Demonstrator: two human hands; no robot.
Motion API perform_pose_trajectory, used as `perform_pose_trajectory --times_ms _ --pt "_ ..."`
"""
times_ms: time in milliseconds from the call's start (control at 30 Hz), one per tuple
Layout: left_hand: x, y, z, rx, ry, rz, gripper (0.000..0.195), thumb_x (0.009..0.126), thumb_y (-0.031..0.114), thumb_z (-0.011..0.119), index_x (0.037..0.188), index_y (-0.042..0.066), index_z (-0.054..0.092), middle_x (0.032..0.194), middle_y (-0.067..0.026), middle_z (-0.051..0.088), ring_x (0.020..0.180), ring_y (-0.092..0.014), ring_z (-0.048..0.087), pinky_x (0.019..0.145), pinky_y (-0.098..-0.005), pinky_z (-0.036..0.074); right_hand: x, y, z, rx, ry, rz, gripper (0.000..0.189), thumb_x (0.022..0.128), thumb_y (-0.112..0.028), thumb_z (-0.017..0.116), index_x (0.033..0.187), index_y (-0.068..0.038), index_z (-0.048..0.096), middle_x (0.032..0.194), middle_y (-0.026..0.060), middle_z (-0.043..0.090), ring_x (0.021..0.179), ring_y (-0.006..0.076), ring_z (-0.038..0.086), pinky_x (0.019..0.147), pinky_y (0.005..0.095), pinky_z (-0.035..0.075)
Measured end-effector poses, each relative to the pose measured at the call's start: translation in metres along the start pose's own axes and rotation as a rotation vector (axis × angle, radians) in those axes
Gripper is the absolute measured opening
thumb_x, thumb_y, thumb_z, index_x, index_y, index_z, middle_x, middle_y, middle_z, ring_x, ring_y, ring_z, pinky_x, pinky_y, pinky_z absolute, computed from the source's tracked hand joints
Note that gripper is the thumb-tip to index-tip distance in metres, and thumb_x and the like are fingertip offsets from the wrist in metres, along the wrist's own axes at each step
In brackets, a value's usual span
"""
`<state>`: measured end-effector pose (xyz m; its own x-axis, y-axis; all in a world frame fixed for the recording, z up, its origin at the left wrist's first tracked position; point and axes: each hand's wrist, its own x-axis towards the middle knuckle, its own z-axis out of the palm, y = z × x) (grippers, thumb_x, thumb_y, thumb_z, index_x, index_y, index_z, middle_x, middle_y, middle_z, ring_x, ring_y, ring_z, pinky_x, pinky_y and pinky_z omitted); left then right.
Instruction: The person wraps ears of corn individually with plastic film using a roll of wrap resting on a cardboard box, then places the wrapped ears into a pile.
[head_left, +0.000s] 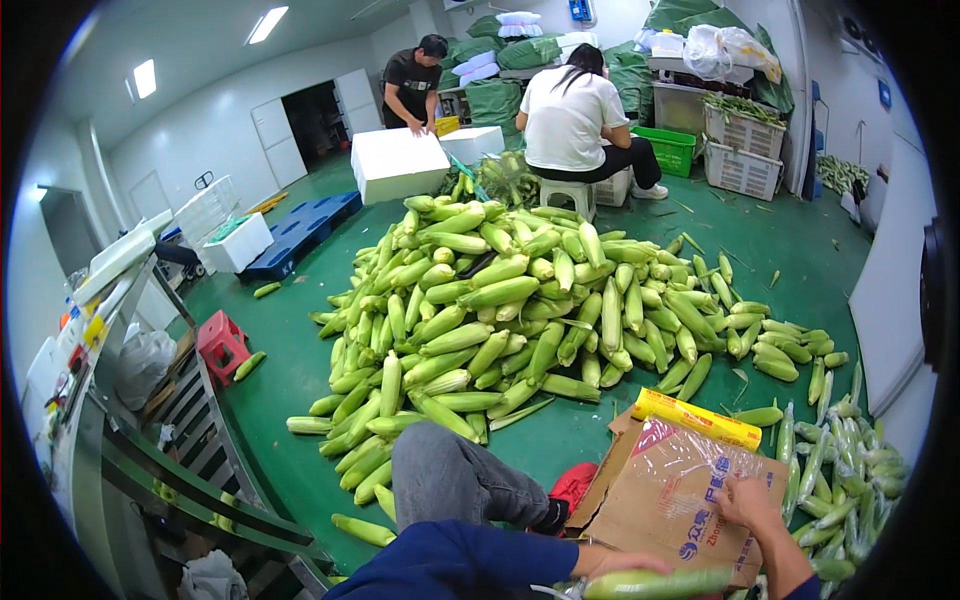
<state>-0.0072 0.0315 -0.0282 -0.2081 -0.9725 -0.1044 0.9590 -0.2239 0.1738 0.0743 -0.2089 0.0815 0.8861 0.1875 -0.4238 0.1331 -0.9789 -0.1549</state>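
Note:
Low in the view, my left hand (628, 562) holds a green ear of corn in its husk (660, 583), partly cut off by the bottom edge. My right hand (748, 504) is over a printed cardboard box (637, 499), its fingers closed on clear plastic film (679, 448) that lies across the box top. The film runs from a yellow roll (697, 418) at the box's far edge. To the right of the box lies a heap of film-wrapped corn ears (844, 465). A large pile of unwrapped corn (487, 307) spreads over the floor in front of me.
Two people are farther back, one at a white foam box (401, 165), one seated on a white stool (568, 193). A metal rack (202, 450) and a red stool (220, 345) stand left. A blue pallet (304, 234) and a green crate (667, 150) are beyond the pile.

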Motion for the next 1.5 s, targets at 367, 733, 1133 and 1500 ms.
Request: perform_pose_trajectory --times_ms 367,733,1133,1500 --pt "0.007 0.089 0.054 1.430 0.452 0.288 0.054 0.090 0.012 0.059 0.141 0.006 0.043 0.126 -0.0164 0.059 0.124 -0.028 0.051 0.104 -0.0362 0.040 -0.122 0.003 0.007 -0.054 0.172 -0.300 0.077 0.074 -0.031 0.077 0.141 -0.009 0.048 0.153 0.0257 0.031 0.143 0.0454 0.026 0.115 0.0533 0.024" --pt "0.020 0.141 0.041 1.396 0.742 -0.081 0.053 0.071 0.051 0.079 0.103 0.009 0.072 0.079 -0.0081 0.069 0.068 -0.022 0.065 0.062 -0.0337 0.051 -0.066 0.103 0.024 0.097 0.260 -0.236 0.035 0.069 -0.021 0.072 0.101 -0.015 0.060 0.089 0.0133 0.067 0.080 0.0393 0.064 0.064 0.0458 0.052" --pt "-0.178 0.206 0.050 2.153 0.975 -0.306 0.027 0.087 0.027 0.070 0.083 0.002 0.060 0.064 -0.0118 0.057 0.056 -0.021 0.055 0.053 -0.0338 0.045 -0.241 0.348 0.129 1.526 1.486 0.790 0.032 0.100 -0.037 0.051 0.090 -0.008 0.061 0.061 -0.0023 0.045 0.053 0.0098 0.037 0.050 0.0282 0.029" --pt "-0.390 -0.196 -0.064 0.180 1.609 -0.135 0.030 0.098 0.029 0.057 0.116 0.005 0.055 0.113 -0.0186 0.052 0.105 -0.025 0.052 0.084 -0.0356 0.045 -0.305 -0.046 0.363 1.586 -0.542 0.991 0.031 0.102 -0.033 0.050 0.105 -0.006 0.065 0.104 0.0076 0.062 0.097 0.0181 0.056 0.086 0.0319 0.042"
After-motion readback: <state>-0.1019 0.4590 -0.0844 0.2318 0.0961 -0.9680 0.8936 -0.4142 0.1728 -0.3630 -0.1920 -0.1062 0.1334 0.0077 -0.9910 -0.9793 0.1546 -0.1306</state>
